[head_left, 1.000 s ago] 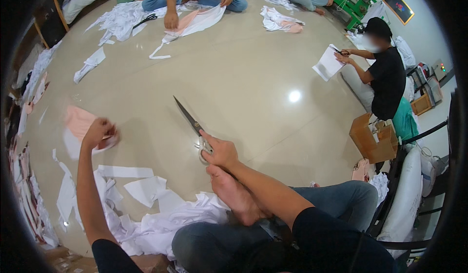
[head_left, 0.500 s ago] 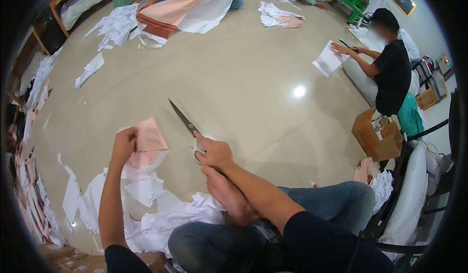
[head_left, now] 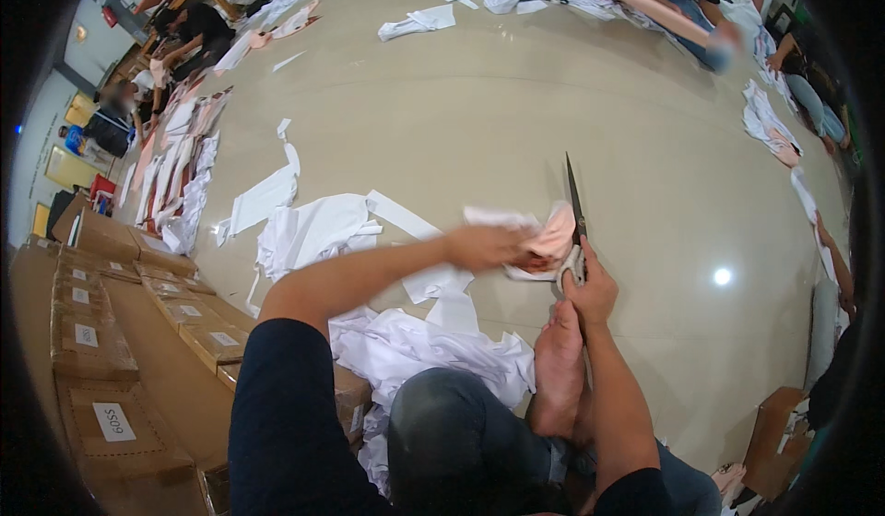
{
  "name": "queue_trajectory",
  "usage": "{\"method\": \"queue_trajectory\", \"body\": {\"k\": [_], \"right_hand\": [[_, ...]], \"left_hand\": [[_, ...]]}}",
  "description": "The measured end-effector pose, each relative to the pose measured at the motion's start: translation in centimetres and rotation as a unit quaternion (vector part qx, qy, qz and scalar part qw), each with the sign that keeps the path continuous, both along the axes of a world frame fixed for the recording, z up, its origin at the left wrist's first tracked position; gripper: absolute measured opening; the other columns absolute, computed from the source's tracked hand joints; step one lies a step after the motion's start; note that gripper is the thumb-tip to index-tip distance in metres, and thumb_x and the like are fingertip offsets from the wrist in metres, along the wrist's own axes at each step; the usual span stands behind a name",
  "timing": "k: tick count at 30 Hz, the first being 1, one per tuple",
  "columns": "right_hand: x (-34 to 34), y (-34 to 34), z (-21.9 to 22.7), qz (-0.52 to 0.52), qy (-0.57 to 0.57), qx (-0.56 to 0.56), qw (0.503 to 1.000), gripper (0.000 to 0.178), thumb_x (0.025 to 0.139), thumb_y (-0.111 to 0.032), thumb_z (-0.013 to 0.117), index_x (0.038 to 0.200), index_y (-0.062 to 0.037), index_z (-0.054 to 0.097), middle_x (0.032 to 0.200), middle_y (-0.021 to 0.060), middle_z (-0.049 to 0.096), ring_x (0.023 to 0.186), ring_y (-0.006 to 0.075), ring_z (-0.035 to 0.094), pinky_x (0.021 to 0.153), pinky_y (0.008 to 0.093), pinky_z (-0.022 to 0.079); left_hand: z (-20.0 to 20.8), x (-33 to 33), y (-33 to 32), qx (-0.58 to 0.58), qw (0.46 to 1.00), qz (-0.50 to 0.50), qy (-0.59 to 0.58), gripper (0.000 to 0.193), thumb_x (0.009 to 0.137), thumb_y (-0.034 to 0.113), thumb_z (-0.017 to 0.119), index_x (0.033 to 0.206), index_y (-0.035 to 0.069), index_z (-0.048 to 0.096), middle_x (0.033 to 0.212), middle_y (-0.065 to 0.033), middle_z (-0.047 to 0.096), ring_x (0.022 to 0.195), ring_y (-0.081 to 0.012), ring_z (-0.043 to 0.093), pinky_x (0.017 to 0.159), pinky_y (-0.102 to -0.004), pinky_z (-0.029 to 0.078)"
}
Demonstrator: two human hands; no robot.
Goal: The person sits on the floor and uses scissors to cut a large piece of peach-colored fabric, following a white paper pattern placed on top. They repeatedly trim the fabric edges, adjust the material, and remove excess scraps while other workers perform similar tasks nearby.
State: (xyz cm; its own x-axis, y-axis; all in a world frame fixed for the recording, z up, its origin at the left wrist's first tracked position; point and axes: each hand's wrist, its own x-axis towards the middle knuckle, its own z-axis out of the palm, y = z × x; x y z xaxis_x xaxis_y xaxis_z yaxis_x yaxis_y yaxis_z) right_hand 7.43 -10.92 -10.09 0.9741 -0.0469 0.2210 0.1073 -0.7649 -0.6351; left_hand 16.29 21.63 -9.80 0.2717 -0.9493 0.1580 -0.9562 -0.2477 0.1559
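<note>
My left hand [head_left: 486,247] is smeared by motion, its fingers closed on a small piece of pink and white fabric [head_left: 555,230] with a dark red-brown patch. In my right hand [head_left: 596,287] are large scissors [head_left: 573,193] with dark blades and pale handles, pointing away from me. The blades look closed or nearly so. The fabric bunches against their left side near the pivot; whether any of it lies between the blades I cannot tell. Just below the right hand is my bare foot [head_left: 557,355].
White fabric scraps [head_left: 318,230] and a white heap [head_left: 429,350] lie left of my legs. Taped cardboard boxes [head_left: 111,332] stand at the left. A person at the far right holds a long pink cloth [head_left: 636,0]; others sit farther off. An open carton [head_left: 774,438] stands lower right.
The view has swung left, bringing the boxes in. My left hand has carried the fabric rightward to the scissors, and the piece, flat before, is now bunched. The right hand keeps the scissors.
</note>
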Motion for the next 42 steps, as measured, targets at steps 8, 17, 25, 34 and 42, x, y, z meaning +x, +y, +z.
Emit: {"method": "queue_trajectory", "body": {"k": [8,17,25,34,42], "right_hand": [[-0.2,0.4,0.5,-0.015,-0.016,-0.002,1.0,0.074,0.084,-0.034,0.081,0.156,-0.0242,0.07,0.103,0.0114,0.084,0.084,0.0321,0.081,0.076,0.045,0.065],[-0.2,0.5,0.9,-0.026,0.012,-0.027,0.999,0.074,0.086,-0.04,0.08,0.157,-0.0238,0.068,0.117,0.0118,0.084,0.093,0.0338,0.083,0.08,0.0462,0.066],[-1.4,-0.7,2.1,-0.047,0.042,0.122,0.991,0.064,0.094,-0.041,0.076,0.154,-0.0201,0.069,0.116,0.0245,0.081,0.111,0.0471,0.076,0.1,0.0552,0.06],[-11.6,-15.2,6.2,0.027,0.252,0.103,0.962,0.057,0.099,-0.036,0.076,0.149,-0.0151,0.058,0.093,0.0235,0.079,0.093,0.042,0.078,0.081,0.0535,0.058],[-21.5,-32.0,16.3,0.033,0.337,0.03,0.94,0.044,0.098,-0.019,0.077,0.141,-0.0126,0.074,0.095,0.0123,0.085,0.064,0.0243,0.077,0.06,0.04,0.062]], "left_hand": [[11.9,10.4,21.4,0.362,0.477,0.793,0.108,0.082,0.114,0.062,0.051,0.181,0.017,0.033,0.187,-0.0192,0.029,0.171,-0.0526,0.023,0.117,-0.0968,0.016],[-1.4,1.0,15.1,-0.034,0.61,0.791,0.028,0.084,0.113,0.073,0.039,0.183,0.027,0.025,0.191,-0.0182,0.009,0.176,-0.044,0.005,0.125,-0.0904,0.004],[-2.9,-9.3,6.0,0.067,0.637,0.766,0.05,0.106,0.106,0.085,0.047,0.184,0.02,0.015,0.191,-0.0235,0.0,0.175,-0.0477,-0.003,0.117,-0.0965,0.014],[2.9,-14.4,0.3,0.336,0.583,0.67,0.313,0.111,0.104,0.074,0.061,0.185,0.026,0.003,0.189,-0.028,0.0,0.172,-0.0572,0.01,0.127,-0.0877,0.012],[8.1,-25.6,-26.1,-0.169,0.873,0.445,0.109,0.067,0.105,0.052,0.067,0.158,0.011,0.065,0.184,-0.0306,0.025,0.168,-0.0619,0.016,0.131,-0.0827,0.01]]}}
